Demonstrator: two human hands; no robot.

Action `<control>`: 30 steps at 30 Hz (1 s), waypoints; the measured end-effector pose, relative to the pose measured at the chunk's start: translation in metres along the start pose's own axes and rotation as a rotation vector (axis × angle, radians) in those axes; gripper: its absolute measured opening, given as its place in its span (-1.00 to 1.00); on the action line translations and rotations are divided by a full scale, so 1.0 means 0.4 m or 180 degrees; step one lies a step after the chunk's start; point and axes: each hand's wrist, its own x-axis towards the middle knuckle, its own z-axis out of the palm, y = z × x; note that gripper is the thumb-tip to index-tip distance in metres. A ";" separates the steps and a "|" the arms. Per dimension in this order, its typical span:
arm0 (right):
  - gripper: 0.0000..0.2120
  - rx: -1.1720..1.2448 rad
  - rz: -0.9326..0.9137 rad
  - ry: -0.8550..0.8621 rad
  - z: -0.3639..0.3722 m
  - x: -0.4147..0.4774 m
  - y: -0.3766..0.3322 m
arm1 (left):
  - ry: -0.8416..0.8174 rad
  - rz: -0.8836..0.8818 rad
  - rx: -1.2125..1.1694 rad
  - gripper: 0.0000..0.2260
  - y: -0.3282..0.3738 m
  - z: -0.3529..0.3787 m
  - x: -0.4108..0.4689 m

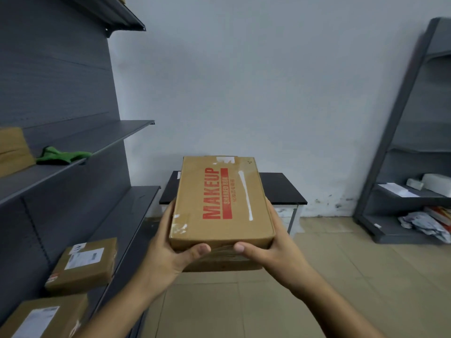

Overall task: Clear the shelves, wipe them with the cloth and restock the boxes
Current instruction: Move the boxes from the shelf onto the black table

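A: What's biggest here?
B: Grey shelves (109,135) on the left, a rack (402,142) far right, a black table (280,189) at the far wall.
A: What's held?
B: The "MAKEUP" box (219,203), in mid-air, near, in front of the table. Two parcels (83,264) lie on the low left shelf.
A: Anything smaller?
B: A green cloth (62,156) on the middle shelf.
A: And the grip?
B: Left hand (168,254) and right hand (273,250) clasp the box's sides, thumbs on its near edge.

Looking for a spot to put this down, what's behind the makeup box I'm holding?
A black-topped table stands against the wall behind the makeup box. The box covers the middle of the tabletop, so anything lying there is hidden.
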 end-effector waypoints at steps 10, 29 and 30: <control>-0.10 -0.0025 0.0117 -0.0026 -0.187 0.239 0.184 | -0.0075 -0.0065 -0.0055 0.08 -0.144 0.151 0.299; -0.21 -0.0068 0.0409 0.0341 -0.375 0.681 0.486 | -0.0633 -0.0175 -0.0114 0.10 -0.438 0.299 0.870; -0.21 -0.0090 0.0432 0.0396 -0.384 0.704 0.500 | -0.0673 -0.0156 -0.0114 0.09 -0.450 0.306 0.903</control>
